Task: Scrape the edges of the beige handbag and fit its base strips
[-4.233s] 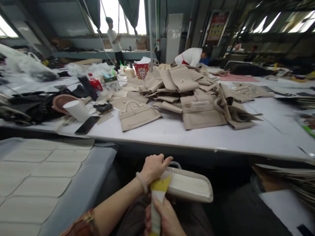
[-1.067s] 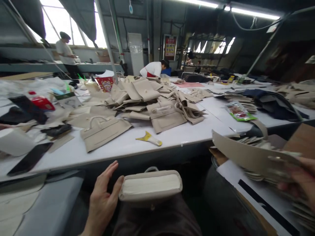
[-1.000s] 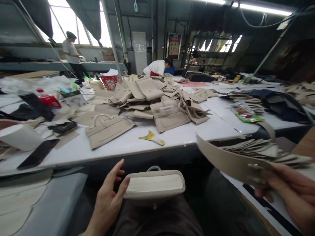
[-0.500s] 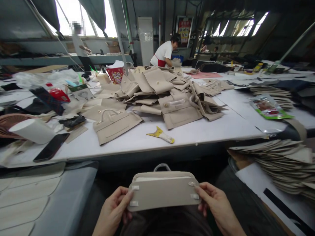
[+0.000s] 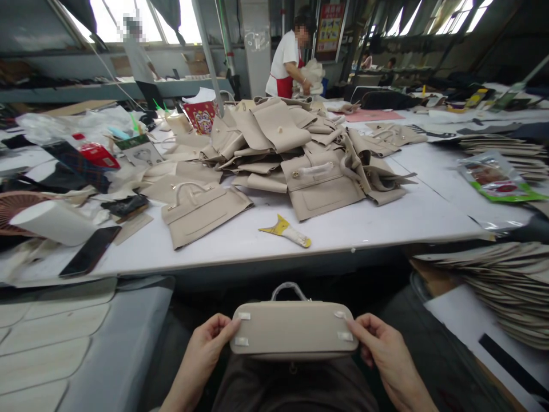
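Note:
Over my lap is a beige handbag [image 5: 294,333], its flat bottom panel turned up toward me. Near the panel's corners sit small whitish patches, and a wrapped handle [image 5: 290,290] loops out at the far side. My left hand [image 5: 210,343] pinches the panel's left end between thumb and fingers. At the right end my right hand [image 5: 377,343] grips the edge the same way. Beyond, on the white table, lie a flat beige bag piece with a handle [image 5: 208,212] and a yellow-and-white tool [image 5: 286,231].
A heap of beige bag pieces [image 5: 274,131] covers the table's middle. A phone [image 5: 91,250] and a white roll [image 5: 54,222] lie left. Beige panels [image 5: 47,349] rest at lower left; stacked pieces [image 5: 506,292] stand right. A person in a red apron [image 5: 285,68] works behind.
The bag's bottom has tilted and its far rim has folded down, so the panel now looks flat and closed. Both hands keep their hold. The co-worker behind has straightened up, lifting beige material.

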`<state>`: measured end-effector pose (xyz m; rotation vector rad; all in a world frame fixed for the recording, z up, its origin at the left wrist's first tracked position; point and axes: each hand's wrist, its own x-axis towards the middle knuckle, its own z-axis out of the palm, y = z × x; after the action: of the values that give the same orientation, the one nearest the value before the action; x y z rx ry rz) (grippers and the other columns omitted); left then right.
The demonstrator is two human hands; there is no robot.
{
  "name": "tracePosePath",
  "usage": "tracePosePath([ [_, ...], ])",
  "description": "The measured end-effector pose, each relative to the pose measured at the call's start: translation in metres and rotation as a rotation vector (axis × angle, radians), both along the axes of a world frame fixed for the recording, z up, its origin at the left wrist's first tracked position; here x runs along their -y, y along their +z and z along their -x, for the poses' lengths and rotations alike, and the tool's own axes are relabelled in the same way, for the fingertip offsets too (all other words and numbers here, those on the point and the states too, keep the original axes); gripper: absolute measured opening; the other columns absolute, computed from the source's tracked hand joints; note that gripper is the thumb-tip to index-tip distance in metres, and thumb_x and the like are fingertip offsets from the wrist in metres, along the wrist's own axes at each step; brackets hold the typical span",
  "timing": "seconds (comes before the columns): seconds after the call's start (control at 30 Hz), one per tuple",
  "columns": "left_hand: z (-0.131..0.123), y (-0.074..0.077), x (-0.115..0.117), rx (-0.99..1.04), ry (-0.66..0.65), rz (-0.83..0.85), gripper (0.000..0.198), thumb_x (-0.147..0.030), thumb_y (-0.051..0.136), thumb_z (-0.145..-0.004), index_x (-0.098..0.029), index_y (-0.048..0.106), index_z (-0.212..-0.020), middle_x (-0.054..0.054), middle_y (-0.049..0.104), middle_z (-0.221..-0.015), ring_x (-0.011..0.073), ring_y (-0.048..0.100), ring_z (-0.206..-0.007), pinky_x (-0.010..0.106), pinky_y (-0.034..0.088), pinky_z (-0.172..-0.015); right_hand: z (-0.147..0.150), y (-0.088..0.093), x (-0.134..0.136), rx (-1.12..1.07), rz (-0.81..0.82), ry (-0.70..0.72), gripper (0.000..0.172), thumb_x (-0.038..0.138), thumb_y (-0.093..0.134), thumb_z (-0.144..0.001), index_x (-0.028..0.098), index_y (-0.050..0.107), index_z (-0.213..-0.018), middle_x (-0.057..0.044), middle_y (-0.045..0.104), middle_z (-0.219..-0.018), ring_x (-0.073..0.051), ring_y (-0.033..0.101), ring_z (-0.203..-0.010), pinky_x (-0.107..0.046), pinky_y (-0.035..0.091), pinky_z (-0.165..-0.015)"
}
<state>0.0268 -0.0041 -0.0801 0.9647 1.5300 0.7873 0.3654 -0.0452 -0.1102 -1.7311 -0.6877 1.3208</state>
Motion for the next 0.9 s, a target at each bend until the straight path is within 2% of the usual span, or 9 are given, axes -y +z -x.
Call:
tracePosePath([
  [0.27, 0.000, -0.002, -0.002, 0.021, 0.032, 0.074, 0.053, -0.064, 0.074, -0.069, -0.016, 0.052, -0.066, -0.006, 0.039, -0.056, 0.0085, 0.026, -0.053, 0.021, 0.016, -0.047, -0.001, -0.003, 0.005, -0.144, 0.020, -0.068, 0.051, 0.059, 0.083, -0.062, 0.016, 0.057, -0.066, 0.004, 0.048, -0.053, -0.008, 0.038, -0.045, -0.020, 0.031, -0.040],
  [0.47, -0.001, 0.001, -0.003, 0.038, 0.033, 0.083, 0.054, -0.065, 0.076, -0.065, -0.017, 0.052, -0.064, -0.006, 0.039, -0.056, 0.0086, 0.027, -0.053, 0.021, 0.017, -0.047, -0.005, -0.008, 0.003, -0.203, 0.050, -0.056, 0.048, 0.056, 0.085, -0.062, 0.016, 0.058, -0.067, 0.004, 0.049, -0.052, -0.008, 0.041, -0.045, -0.021, 0.033, -0.040],
  [0.67, -0.005, 0.008, -0.003, 0.004, 0.010, 0.119, 0.058, -0.071, 0.073, -0.063, -0.017, 0.052, -0.063, -0.006, 0.038, -0.057, 0.0095, 0.027, -0.054, 0.022, 0.019, -0.049, 0.004, 0.003, 0.000, -0.175, 0.020, -0.076, 0.050, 0.058, 0.082, -0.064, 0.017, 0.054, -0.067, 0.005, 0.048, -0.047, -0.006, 0.039, -0.040, -0.018, 0.030, -0.038],
  [0.9, -0.003, -0.003, -0.005, -0.052, 0.003, 0.113, 0.059, -0.072, 0.075, -0.061, -0.017, 0.055, -0.064, -0.005, 0.035, -0.056, 0.0092, 0.024, -0.053, 0.022, 0.016, -0.047, 0.008, 0.006, -0.002, -0.138, -0.016, -0.099, 0.047, 0.055, 0.080, -0.068, 0.017, 0.052, -0.068, 0.005, 0.051, -0.047, -0.006, 0.040, -0.038, -0.017, 0.029, -0.036],
])
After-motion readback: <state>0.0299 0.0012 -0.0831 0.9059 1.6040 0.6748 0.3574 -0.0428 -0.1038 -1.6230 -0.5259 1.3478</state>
